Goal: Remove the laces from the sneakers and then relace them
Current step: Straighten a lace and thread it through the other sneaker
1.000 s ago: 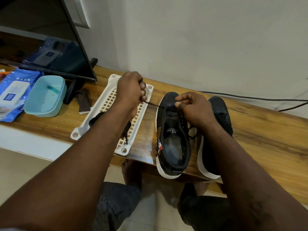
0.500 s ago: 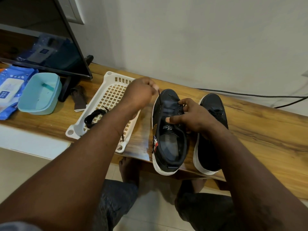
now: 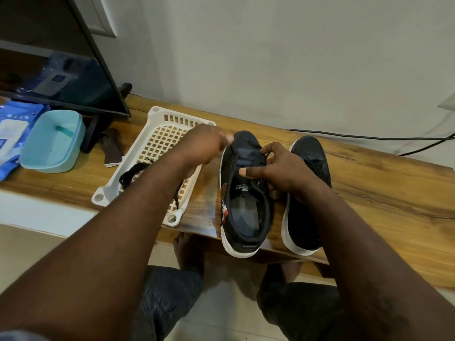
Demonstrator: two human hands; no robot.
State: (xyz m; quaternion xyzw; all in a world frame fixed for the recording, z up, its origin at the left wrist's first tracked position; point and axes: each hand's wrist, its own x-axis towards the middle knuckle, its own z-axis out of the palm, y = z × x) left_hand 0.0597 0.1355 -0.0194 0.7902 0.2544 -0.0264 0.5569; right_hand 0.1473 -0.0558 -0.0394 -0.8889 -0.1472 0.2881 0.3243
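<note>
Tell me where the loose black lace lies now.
In the head view, the loose black lace lies left of centre inside the white slotted tray, near its front corner, partly under the left forearm, left of the sneakers.

1. The far side is being closed off by a plain, pale grey wall [image 3: 270, 57], which is being lit softly and evenly.
2. A glossy wooden tabletop [image 3: 384, 190] with strong grain is being backed by it, and light is being reflected near the front edge.
3. At the left, a dark television [image 3: 61, 70] is being held up by a black stand [image 3: 92, 136].
4. A black cable [image 3: 357, 138] is being carried along the wall's foot.
5. Below, a floor [image 3: 32, 254] of pale tiles is being shown.
</note>
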